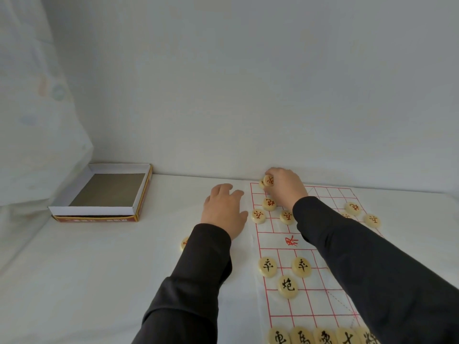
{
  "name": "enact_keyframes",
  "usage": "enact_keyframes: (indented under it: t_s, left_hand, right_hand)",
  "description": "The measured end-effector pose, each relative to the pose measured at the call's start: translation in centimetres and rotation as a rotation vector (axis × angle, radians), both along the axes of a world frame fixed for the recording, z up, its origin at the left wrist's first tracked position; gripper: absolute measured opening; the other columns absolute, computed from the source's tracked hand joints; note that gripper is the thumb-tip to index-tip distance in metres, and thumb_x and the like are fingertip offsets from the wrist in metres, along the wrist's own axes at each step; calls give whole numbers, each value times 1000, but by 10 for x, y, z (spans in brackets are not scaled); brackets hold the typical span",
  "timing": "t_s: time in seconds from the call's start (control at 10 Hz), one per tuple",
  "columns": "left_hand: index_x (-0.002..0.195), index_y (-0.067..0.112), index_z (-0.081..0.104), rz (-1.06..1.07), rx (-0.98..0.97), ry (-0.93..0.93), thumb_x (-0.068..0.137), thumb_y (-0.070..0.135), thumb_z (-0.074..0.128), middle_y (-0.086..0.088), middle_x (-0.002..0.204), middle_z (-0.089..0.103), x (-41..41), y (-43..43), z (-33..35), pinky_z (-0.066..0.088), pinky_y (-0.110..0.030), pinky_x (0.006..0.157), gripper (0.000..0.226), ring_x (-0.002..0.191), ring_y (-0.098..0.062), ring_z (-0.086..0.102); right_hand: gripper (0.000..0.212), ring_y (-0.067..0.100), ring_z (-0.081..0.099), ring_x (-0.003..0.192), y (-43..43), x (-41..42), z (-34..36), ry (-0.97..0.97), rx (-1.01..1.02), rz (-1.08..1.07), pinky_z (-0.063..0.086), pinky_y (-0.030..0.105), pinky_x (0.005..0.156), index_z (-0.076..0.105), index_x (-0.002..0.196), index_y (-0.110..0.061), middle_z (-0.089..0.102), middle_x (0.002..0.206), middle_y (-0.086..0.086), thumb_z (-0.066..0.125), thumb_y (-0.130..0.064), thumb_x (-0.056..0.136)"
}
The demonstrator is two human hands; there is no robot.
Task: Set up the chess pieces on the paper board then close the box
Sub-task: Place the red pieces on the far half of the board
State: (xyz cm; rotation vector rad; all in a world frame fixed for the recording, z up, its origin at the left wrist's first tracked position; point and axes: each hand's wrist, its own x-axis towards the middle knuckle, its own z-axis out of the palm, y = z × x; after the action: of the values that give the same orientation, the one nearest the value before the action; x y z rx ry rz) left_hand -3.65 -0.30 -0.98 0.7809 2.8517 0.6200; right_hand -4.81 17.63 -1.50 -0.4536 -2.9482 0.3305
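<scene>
A paper board [308,304] with a red grid lies on the white table at the right. My right hand [285,186] pinches a red-marked piece [269,181] at the board's far left corner. My left hand [224,209] rests flat on the table just left of the board, fingers relaxed. Red-marked pieces [269,203] stand on the far half, black-marked pieces [287,286] on the near half. A row of black-marked pieces [301,336] lines the near edge. The open box [139,194] sits far left, with nothing visible inside.
One loose piece [184,243] lies on the table, partly hidden behind my left sleeve. A pale curtain [37,120] hangs at the left beside the box. A white wall rises right behind the table's far edge.
</scene>
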Motion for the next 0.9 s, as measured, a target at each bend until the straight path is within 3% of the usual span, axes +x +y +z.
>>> enact_keyframes:
  t_s: [0.2, 0.4, 0.5, 0.9]
  left_hand:
    - [142, 22, 34, 17, -17, -17, 94, 33, 48, -3, 151, 25, -3, -4, -3, 22, -36, 114, 51, 141, -22, 17]
    - [142, 22, 34, 27, 0, -4, 94, 32, 47, -3, 151, 25, -6, -9, 0, 22, -35, 113, 51, 141, -22, 16]
    - [142, 23, 34, 44, -4, -14, 94, 33, 47, -3, 151, 25, -9, -12, -2, 22, -35, 113, 51, 141, -22, 16]
    - [142, 23, 35, 63, 5, -21, 94, 34, 47, -3, 151, 25, -14, -16, -3, 22, -35, 113, 50, 141, -22, 16]
  right_hand:
    - [32, 22, 57, 81, 3, 6, 20, 116, -15, -7, 46, 29, 69, 52, 116, -13, 64, 98, 7, 63, -20, 87]
    - [33, 20, 54, 94, -17, -5, 16, 41, 59, 125, 46, 29, 77, 60, 106, -14, 55, 102, 2, 69, -33, 81]
    - [33, 19, 52, 93, -26, -15, 10, 16, 101, 149, 43, 28, 74, 62, 105, -14, 52, 102, 2, 68, -35, 80]
    - [27, 25, 54, 97, -27, -19, 7, -54, 248, 140, 47, 33, 81, 65, 101, -7, 56, 105, 9, 60, -29, 88]
